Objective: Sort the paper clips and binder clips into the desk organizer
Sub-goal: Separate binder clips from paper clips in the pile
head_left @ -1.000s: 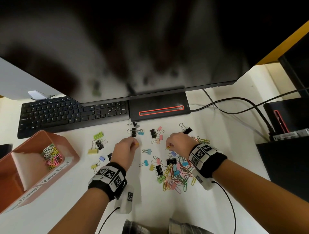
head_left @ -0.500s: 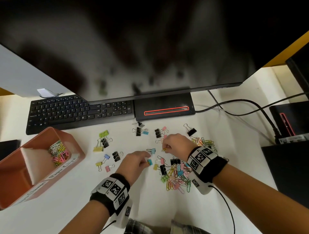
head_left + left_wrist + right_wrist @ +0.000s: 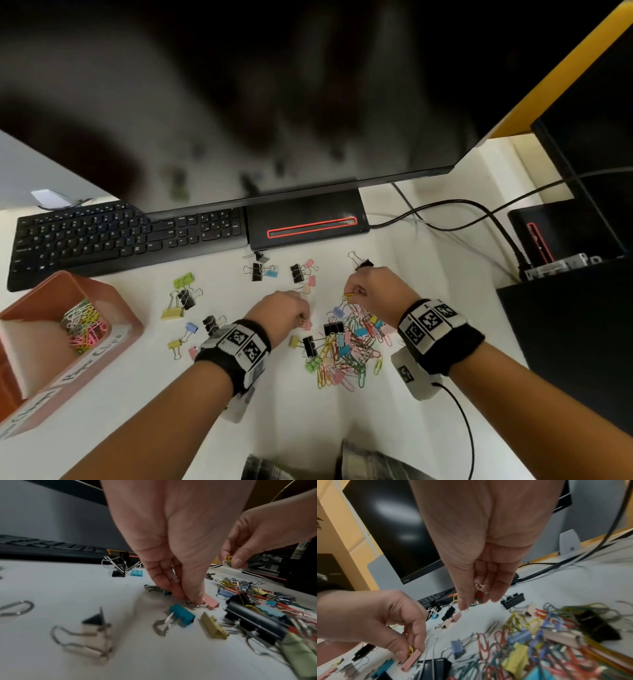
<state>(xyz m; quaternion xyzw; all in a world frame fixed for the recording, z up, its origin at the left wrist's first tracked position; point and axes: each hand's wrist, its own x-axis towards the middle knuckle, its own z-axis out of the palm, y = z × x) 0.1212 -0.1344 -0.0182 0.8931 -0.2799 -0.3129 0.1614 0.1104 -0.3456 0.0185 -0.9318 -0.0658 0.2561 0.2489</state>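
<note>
Both forearms were bare. Each wrist wore a black band [image 3: 236,356] carrying white panels printed with black square-pattern markers, the right wrist's band [image 3: 442,337] the same. Under each wrist hung a white camera housing [image 3: 412,375] bearing its own small marker, and a thin black cable [image 3: 466,421] ran back from the right one. Plaid fabric [image 3: 370,462] showed at the frame's lower edge.
</note>
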